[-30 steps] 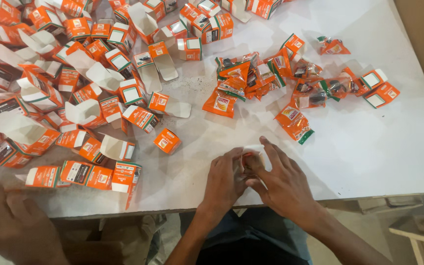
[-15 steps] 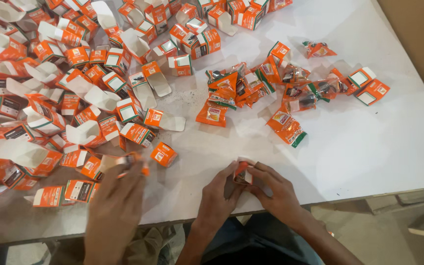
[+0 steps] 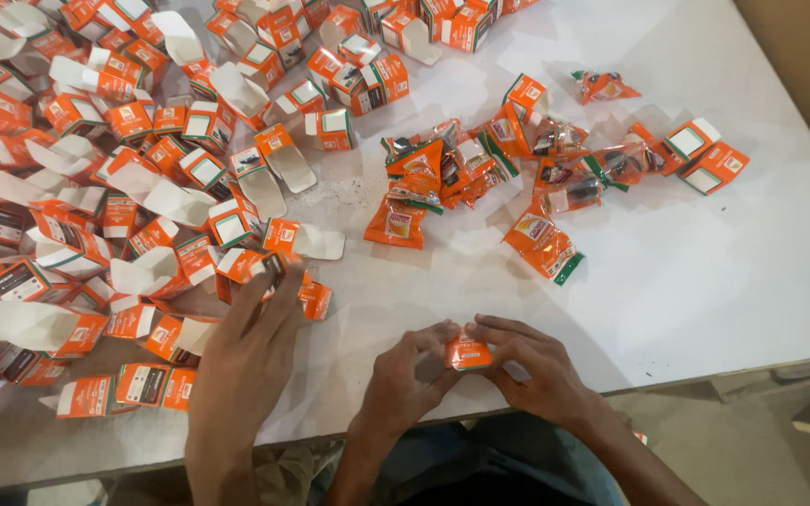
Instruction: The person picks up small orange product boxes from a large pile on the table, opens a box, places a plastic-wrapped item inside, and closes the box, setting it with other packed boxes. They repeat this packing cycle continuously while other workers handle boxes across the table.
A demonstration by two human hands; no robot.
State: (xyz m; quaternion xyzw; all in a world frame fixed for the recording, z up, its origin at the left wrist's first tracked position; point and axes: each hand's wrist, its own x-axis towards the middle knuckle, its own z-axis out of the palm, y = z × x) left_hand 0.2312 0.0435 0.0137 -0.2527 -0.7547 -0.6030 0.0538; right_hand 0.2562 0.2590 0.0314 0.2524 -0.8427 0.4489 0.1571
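Note:
My left hand (image 3: 405, 379) and my right hand (image 3: 532, 365) meet near the front edge of the white table (image 3: 724, 281). Together they pinch a small orange carton (image 3: 468, 353) between the fingertips, just above the tabletop. To the left, another person's hand (image 3: 250, 342) reaches up from the front edge, its fingers spread over an open orange-and-white carton (image 3: 269, 267) at the rim of the carton heap.
A dense heap of open orange-and-white cartons (image 3: 124, 169) covers the table's left half. A pile of orange sachets (image 3: 480, 169) lies in the middle, with a loose sachet (image 3: 543, 245) in front and two cartons (image 3: 705, 155) at right.
The other person's hand has moved from the lower left corner up onto the cartons. My two hands have stayed together on the small carton, turning it slightly.

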